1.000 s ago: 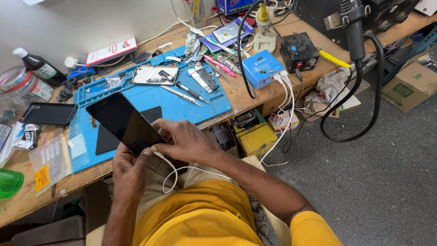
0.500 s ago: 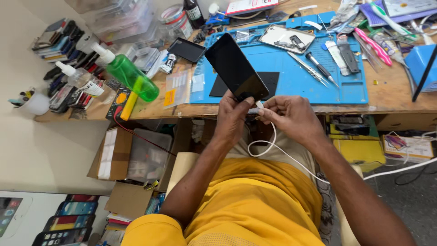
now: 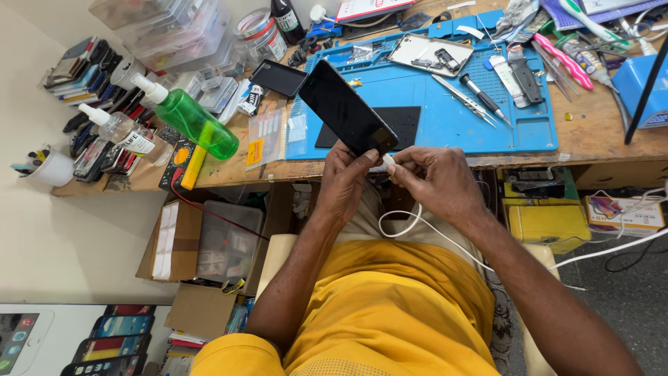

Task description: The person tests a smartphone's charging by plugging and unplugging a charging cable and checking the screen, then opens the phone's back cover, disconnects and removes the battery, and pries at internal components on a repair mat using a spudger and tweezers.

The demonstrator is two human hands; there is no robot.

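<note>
The left hand [image 3: 346,182] pinches the lower end of a dark phone [image 3: 346,108], thumb pressed on the glass near the bottom edge and the other fingers curled behind it. The phone tilts up and away over the front edge of the tabletop [image 3: 591,136], its screen black. The right hand [image 3: 437,179] has thumb and forefinger closed on the white plug [image 3: 387,161] of a cable [image 3: 417,223], the plug tip touching or just beside the phone's bottom edge; whether it is seated in the port cannot be told from this view

The cable loops down from the plug across the lap, over the yellow shirt [image 3: 390,306], and runs off to the right

Risks, as a judgement: the phone is held by one end only, so a push from the plug that is off-line could lever it out of the pinch and let it drop to the lap or onto the tabletop edge. A plug meeting the port at an angle could scrape or strain the socket. The slack loop could catch on a knee or the chair and tug the plug sideways

Beyond the hands lies a blue mat [image 3: 445,118] with tweezers [image 3: 465,102], a screwdriver [image 3: 485,99] and an opened phone back [image 3: 431,54]. A green spray bottle [image 3: 191,118] stands left, near enough that an elbow swing might tip it
</note>
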